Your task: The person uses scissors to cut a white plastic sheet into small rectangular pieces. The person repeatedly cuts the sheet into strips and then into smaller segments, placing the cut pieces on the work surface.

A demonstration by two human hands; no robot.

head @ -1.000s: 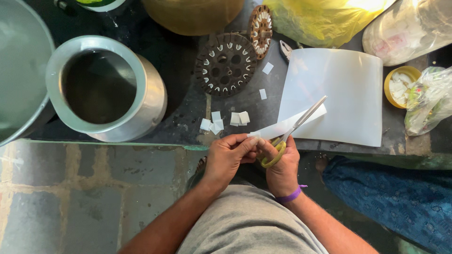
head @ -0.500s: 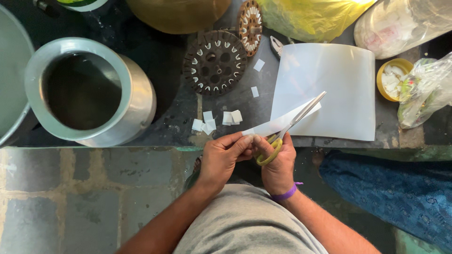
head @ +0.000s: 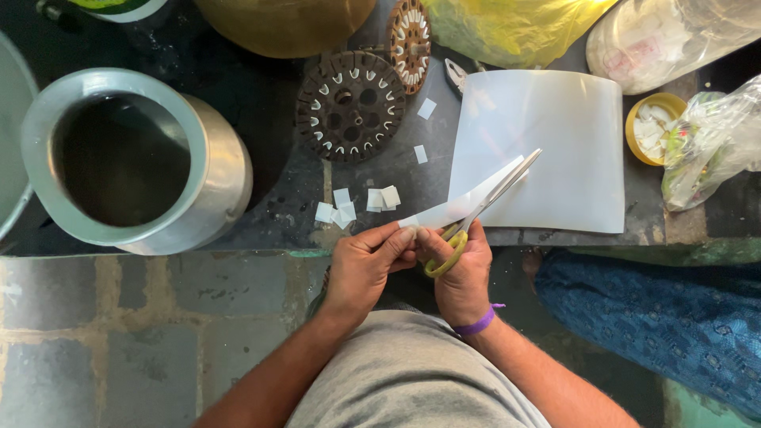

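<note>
While the right hand (head: 464,277) grips the yellow-handled scissors (head: 479,214) with fingers through the loops, the left hand (head: 369,265) pinches the near end of a narrow white paper strip (head: 452,210) between thumb and fingertips, just left of the scissor handles. Both hands are closed on what they hold; the blades look nearly shut along the strip, pointing up and right over the large white sheet (head: 555,150) that lies beyond the scissors. Small cut squares (head: 353,208) lie in a loose cluster to the left of the scissors, with two more scattered farther up. Beyond those squares sits a round dark slotted metal disc (head: 349,103), and a second, lighter disc (head: 408,36) leans just above it. Well to the left of the scissors stands a large metal pot (head: 218,170). To the right of the sheet are a small yellow bowl (head: 658,127) of white pieces and a clear plastic bag (head: 709,143). The step in hand appears to be snipping the strip into small pieces; the next snip would call for feeding the strip evenly into the blades, with the pinching fingertips kept clear.
</note>
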